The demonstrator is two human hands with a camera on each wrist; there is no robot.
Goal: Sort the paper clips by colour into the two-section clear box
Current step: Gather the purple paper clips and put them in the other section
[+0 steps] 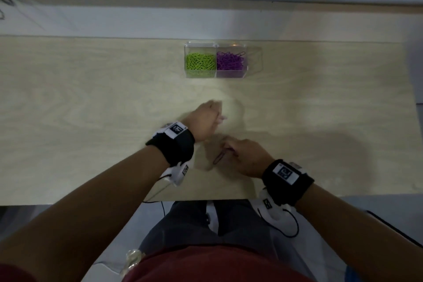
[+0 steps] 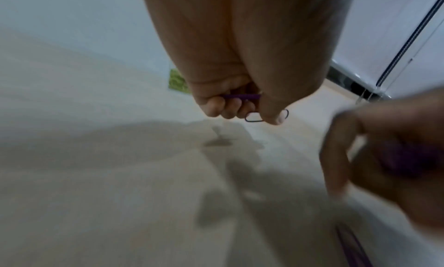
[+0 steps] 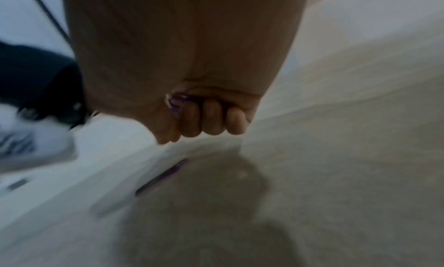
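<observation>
The clear two-section box [image 1: 253, 62] stands at the back of the table, with green clips [image 1: 201, 62] in its left section and purple clips [image 1: 230, 62] in its right. My left hand [image 1: 209, 119] hovers over the table's middle, its fingers [image 2: 229, 107] curled round purple paper clips [image 2: 240, 96]; one wire loop [image 2: 254, 119] pokes out under the thumb. My right hand [image 1: 246, 155] is nearer me, with curled fingers [image 3: 211, 119] gripping purple clips [image 3: 175, 102] in the palm. One loose purple clip [image 1: 220, 156] lies on the table just left of the right fingertips.
The light wooden table [image 1: 91, 110] ends close to my body at its front edge [image 1: 91, 204]. A white wall and ledge [image 1: 206, 18] run behind the box. Thin cables [image 1: 163, 208] hang from the wristbands below the table edge.
</observation>
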